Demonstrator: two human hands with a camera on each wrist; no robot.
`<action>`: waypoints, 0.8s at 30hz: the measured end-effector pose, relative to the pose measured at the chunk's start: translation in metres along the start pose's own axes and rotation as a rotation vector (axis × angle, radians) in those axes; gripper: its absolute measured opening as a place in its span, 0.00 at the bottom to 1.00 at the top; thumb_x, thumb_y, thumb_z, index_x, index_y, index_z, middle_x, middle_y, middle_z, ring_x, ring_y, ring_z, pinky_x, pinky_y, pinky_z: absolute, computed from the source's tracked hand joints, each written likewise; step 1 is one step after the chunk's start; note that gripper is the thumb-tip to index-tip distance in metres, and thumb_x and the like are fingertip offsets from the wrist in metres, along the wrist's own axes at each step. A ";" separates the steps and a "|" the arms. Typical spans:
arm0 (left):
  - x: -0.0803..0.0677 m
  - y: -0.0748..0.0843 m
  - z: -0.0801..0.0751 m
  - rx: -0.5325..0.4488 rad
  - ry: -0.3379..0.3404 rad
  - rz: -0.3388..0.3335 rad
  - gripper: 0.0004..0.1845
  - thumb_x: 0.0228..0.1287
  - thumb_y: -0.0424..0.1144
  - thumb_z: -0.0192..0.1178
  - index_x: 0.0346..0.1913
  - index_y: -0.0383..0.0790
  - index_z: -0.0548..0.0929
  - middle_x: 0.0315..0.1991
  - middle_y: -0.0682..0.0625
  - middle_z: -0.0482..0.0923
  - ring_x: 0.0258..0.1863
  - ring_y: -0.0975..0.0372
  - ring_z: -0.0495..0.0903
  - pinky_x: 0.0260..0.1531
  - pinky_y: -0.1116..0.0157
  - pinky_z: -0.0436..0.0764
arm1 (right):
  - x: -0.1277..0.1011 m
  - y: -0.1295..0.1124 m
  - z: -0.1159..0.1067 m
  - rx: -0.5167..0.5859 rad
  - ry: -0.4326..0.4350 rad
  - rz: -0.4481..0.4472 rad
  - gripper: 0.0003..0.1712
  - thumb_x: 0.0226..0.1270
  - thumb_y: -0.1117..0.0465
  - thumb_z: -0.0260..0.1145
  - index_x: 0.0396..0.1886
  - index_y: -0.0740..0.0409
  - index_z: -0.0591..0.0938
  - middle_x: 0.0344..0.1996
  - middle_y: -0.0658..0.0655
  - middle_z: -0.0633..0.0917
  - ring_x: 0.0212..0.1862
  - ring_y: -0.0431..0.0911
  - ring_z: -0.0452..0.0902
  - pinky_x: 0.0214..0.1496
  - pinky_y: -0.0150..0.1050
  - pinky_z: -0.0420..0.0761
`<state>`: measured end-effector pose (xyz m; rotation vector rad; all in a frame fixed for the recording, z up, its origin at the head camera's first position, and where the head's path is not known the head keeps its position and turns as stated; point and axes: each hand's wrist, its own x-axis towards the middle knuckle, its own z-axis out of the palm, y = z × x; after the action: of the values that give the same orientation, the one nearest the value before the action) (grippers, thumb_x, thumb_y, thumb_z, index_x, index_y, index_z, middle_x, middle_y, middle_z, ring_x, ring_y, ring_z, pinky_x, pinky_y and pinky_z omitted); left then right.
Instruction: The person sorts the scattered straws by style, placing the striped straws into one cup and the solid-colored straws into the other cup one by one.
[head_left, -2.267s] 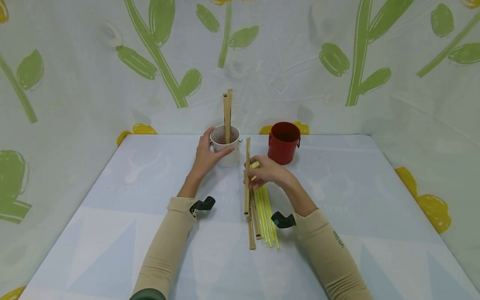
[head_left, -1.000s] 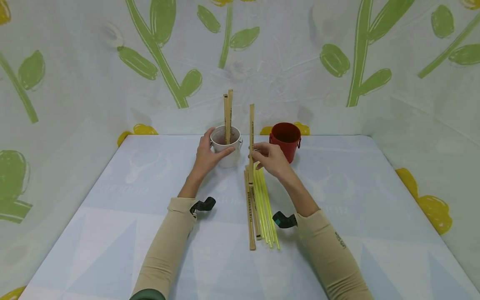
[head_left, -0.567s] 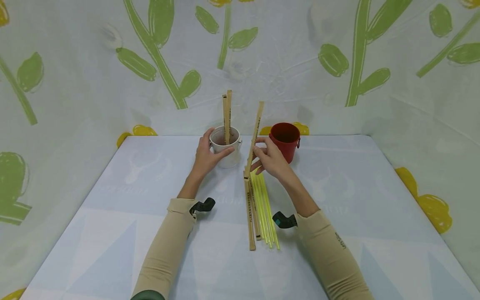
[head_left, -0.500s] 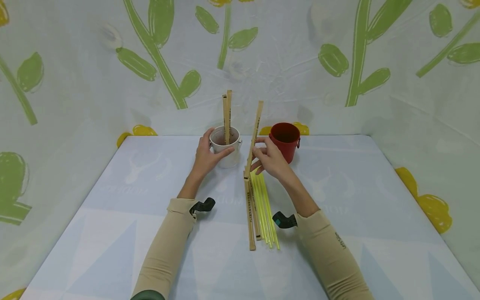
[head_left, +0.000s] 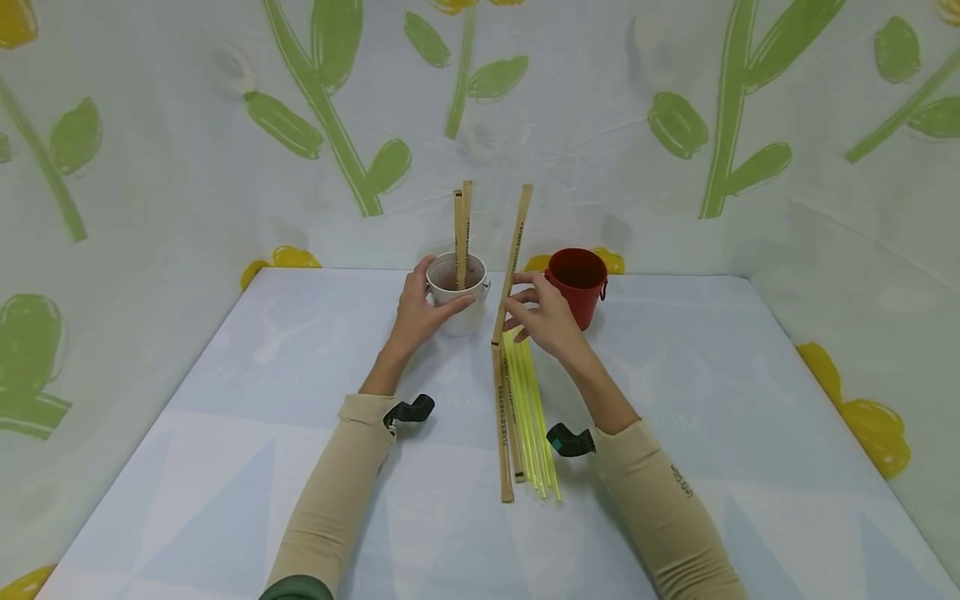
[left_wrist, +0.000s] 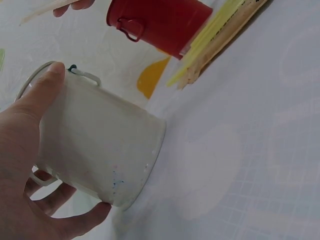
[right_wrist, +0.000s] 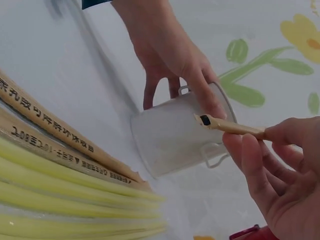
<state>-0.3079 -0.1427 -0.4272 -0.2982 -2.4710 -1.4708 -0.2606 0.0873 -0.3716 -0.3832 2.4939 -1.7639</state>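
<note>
My left hand (head_left: 425, 312) grips a small white pail (left_wrist: 95, 140), thumb near the rim and fingers round the far side. Two paper-wrapped straws (head_left: 463, 225) stand upright in that pail. My right hand (head_left: 546, 315) pinches another brown paper-wrapped straw (head_left: 513, 262) between thumb and fingers. It is raised, tilted slightly right at its top, and sits just right of the white pail. In the right wrist view its dark-marked end (right_wrist: 206, 120) overlaps the pail. Below, more wrapped straws (head_left: 503, 425) lie beside several yellow-green straws (head_left: 534, 425).
A red pail (head_left: 577, 287) stands at the back right, behind my right hand; its inside looks dark. The pale patterned table (head_left: 262, 467) ends at a wall cloth (head_left: 585, 125) printed with plants.
My right hand has lifted one wrapped straw up and away from the pile, and its top has tipped to the right. My left hand stays on the white pail.
</note>
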 end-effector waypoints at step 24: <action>0.001 0.001 0.002 0.000 0.009 0.006 0.51 0.51 0.55 0.73 0.74 0.45 0.58 0.66 0.40 0.64 0.67 0.50 0.66 0.66 0.48 0.70 | 0.047 -0.048 0.005 -0.102 0.188 -0.252 0.15 0.71 0.61 0.62 0.54 0.59 0.77 0.45 0.61 0.87 0.37 0.51 0.87 0.32 0.36 0.86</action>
<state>-0.3091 -0.1406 -0.4266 -0.2985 -2.4610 -1.4663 -0.2971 0.0565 -0.3241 -0.5875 2.7821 -1.8417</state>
